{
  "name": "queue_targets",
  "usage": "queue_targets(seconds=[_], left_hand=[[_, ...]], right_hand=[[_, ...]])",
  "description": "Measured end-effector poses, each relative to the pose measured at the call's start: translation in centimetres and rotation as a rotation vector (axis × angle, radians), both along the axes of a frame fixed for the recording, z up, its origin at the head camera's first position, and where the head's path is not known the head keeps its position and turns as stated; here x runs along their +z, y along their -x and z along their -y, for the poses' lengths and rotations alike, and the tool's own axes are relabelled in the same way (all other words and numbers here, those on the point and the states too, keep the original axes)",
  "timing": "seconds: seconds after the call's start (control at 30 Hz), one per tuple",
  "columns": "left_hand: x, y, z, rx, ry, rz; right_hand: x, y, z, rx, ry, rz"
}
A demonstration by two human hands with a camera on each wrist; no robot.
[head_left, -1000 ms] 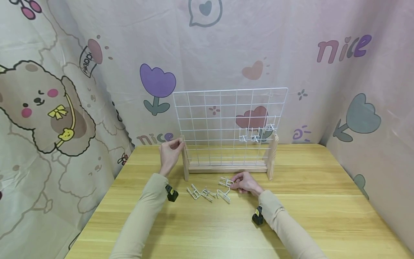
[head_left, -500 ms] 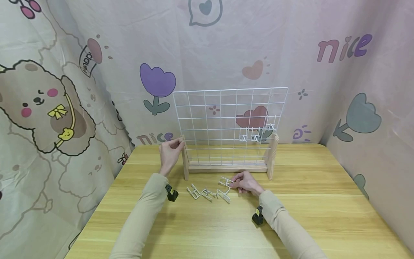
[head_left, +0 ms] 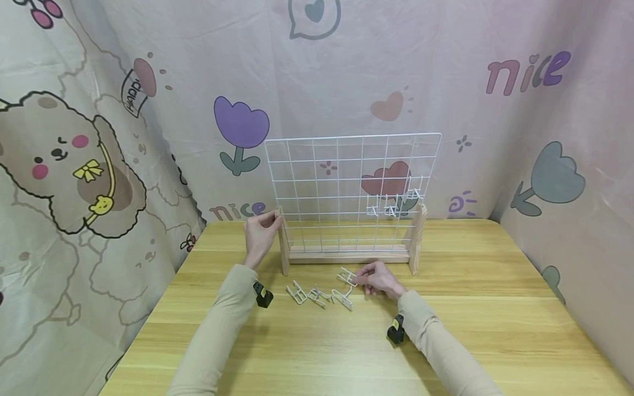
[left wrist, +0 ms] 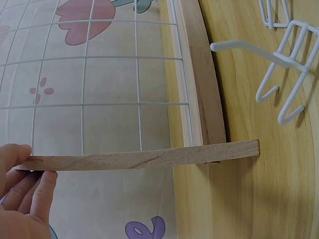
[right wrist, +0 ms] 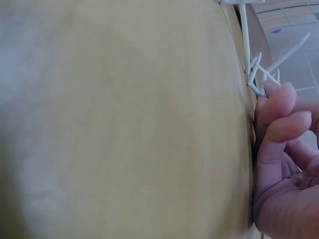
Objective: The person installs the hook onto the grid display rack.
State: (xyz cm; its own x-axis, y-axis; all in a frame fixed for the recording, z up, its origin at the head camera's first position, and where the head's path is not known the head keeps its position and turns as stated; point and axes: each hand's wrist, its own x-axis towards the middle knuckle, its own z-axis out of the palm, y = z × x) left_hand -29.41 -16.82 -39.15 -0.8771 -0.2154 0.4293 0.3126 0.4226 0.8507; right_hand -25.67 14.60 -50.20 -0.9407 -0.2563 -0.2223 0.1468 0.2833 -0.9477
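Observation:
A white wire grid panel (head_left: 338, 160) stands upright in a wooden stand on the table. My left hand (head_left: 259, 236) pinches the top of the stand's left wooden post (left wrist: 139, 159) between thumb and fingers. In front of the stand, my right hand (head_left: 378, 279) pinches one end of a white wire hook (head_left: 348, 276) low over the table. The right wrist view shows this hook (right wrist: 255, 79) at the fingertips, partly hidden by them. Several more white hooks (head_left: 297, 294) lie loose to its left and nearer me, one with its long prong (left wrist: 239, 45) raised.
Three white hooks (head_left: 391, 210) hang on the right part of the grid. The stand's right post (head_left: 417, 242) and bottom rail (head_left: 346, 257) rest on the wood-grain table (head_left: 317, 352). A patterned curtain (head_left: 317, 82) surrounds the table at the back and sides.
My right hand has shifted very slightly to the right, and the hook it holds has turned a little with it. My left hand stays on the post.

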Motion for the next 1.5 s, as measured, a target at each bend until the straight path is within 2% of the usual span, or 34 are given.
queue_targets(seconds=[0.53,0.9,1.13,1.5], left_hand=[[0.03,-0.06,0.0,-0.006,0.0,-0.001],[0.06,-0.07,0.06,-0.005,0.0,0.005],[0.07,-0.01,0.05,-0.014,-0.015,0.011],[-0.06,0.08,0.1,-0.014,-0.01,-0.005]], right_hand=[[-0.25,-0.04,-0.27,0.006,0.152,0.022],[-0.25,-0.06,-0.5,0.014,0.223,0.022],[-0.11,-0.24,-0.52,0.004,0.251,0.053],[0.38,-0.46,-0.4,-0.017,0.319,0.03]])
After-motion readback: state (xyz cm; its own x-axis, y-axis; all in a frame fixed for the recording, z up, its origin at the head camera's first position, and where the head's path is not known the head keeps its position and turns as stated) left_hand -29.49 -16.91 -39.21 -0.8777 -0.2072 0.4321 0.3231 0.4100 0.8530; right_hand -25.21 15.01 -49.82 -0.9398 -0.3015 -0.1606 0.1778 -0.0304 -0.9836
